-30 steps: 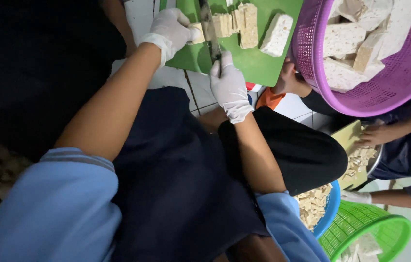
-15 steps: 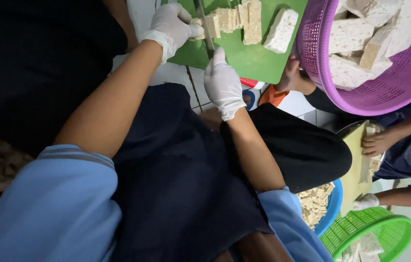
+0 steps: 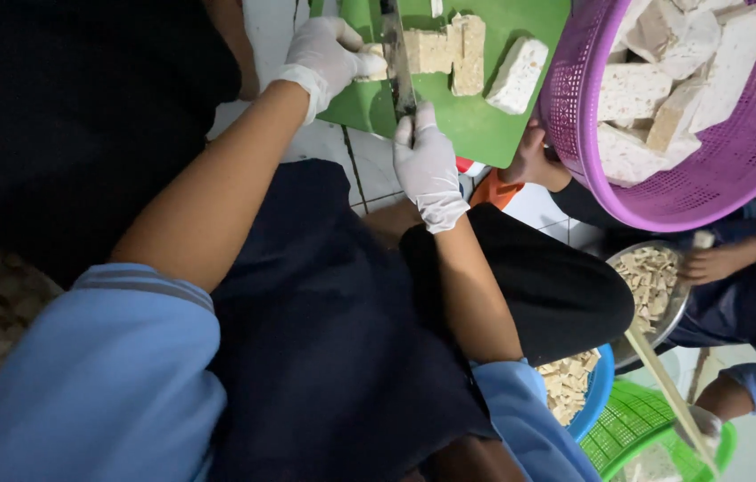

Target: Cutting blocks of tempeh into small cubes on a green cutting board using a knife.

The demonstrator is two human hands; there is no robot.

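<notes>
Right hand (image 3: 429,165) fingers wrapped around knife (image 3: 397,55) handle; left hand (image 3: 329,55) fingers pinching pale block (image 3: 431,49) on green cutting board (image 3: 494,125). Purple basket (image 3: 708,192) holds pale slabs; metal bowl (image 3: 672,317) holds small cubes.

white tiled floor (image 3: 333,152), dark grout lines

The top edge cuts off our green cutting board (image 3: 485,125) and the far end of the knife blade (image 3: 398,62), so we cannot see its tip. Our right hand (image 3: 429,165) covers the knife's handle completely. The purple basket (image 3: 610,192) runs out of frame at the right. A co-worker's hand (image 3: 708,263) shows only partly, its grip too small to tell.
</notes>
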